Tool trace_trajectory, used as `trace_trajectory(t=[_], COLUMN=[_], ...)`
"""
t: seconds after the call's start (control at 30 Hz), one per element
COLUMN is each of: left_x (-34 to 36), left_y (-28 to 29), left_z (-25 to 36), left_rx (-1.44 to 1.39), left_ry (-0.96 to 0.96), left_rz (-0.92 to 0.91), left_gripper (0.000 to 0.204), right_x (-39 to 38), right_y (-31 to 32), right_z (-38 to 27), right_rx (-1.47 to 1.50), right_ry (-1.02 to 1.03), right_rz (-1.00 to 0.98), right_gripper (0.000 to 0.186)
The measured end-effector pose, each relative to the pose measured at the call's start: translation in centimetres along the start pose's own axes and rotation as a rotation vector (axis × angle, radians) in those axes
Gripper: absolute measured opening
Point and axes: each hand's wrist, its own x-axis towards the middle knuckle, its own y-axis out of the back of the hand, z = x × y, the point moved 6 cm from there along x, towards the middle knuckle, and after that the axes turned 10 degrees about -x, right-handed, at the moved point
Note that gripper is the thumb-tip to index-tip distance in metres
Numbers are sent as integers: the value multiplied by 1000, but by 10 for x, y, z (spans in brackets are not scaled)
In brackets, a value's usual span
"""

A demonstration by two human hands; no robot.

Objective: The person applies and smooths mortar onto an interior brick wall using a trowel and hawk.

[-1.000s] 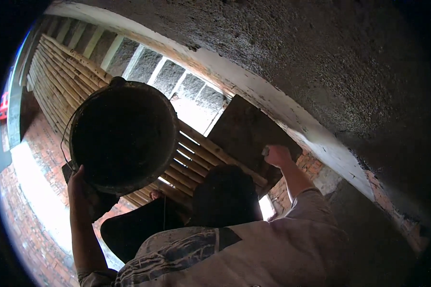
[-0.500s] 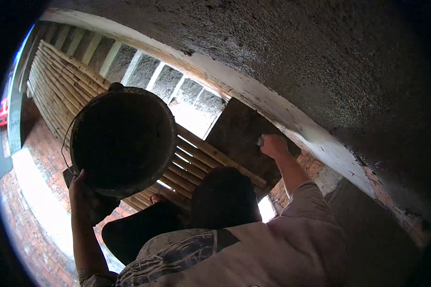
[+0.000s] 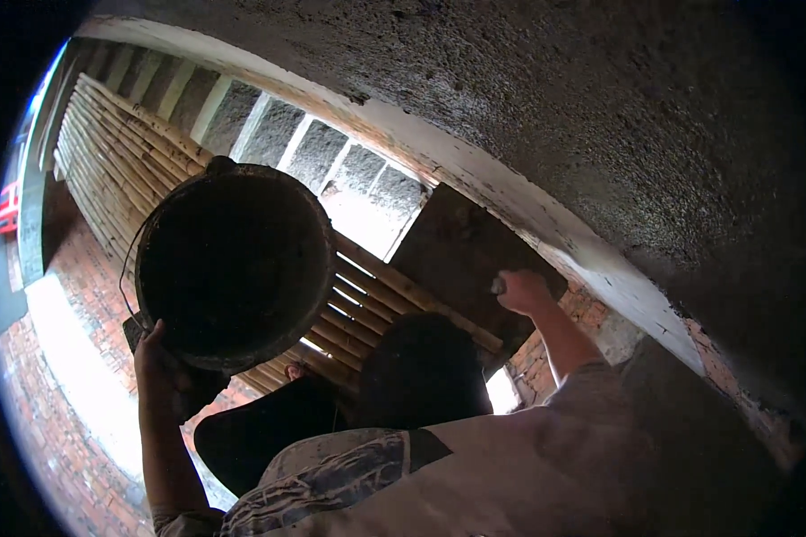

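Observation:
My left hand [image 3: 157, 362] is closed at the lower left rim of a large dark round bucket [image 3: 233, 259], beside its wire handle [image 3: 127, 273]; its fingers are partly in shadow. A dark flat piece [image 3: 199, 389] shows under the bucket. At the right, my right hand [image 3: 524, 291] is closed around a small pale grey object [image 3: 499, 286], too small to make out, over a dark square board [image 3: 448, 237]. The board lies at the end of a row of bamboo poles [image 3: 107, 152]. A dark rounded shape [image 3: 421, 376] is below, between my forearms.
Rough, wet-looking grey plaster [image 3: 600, 116] fills the upper right, bordered by a pale band [image 3: 591, 259]. Red brick [image 3: 81, 438] shows brightly lit below left of the poles. A striped grey-and-white surface [image 3: 269, 134] lies behind them. A red object [image 3: 7, 208] is at the far left edge.
The bucket and my left hand have shifted slightly right in the picture. My right hand went slightly up and left, then back down and right. Both hands stay closed.

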Motion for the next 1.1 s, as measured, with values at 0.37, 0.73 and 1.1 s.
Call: trace_trajectory(t=[0.37,0.73,1.1], left_x=[44,8,17], left_y=[53,31,51], left_z=[-24,-6,-20], left_rx=[-29,-110,-111], left_ry=[73,0,55], left_rz=[37,-38,10], left_gripper=[30,32,35], right_x=[-41,55,44], right_y=[-62,-17,176], right_z=[31,-166,-258], right_rx=[297,614,814], right_ry=[-430,-247,469], right_rz=[213,186,483], right_gripper=[38,31,33])
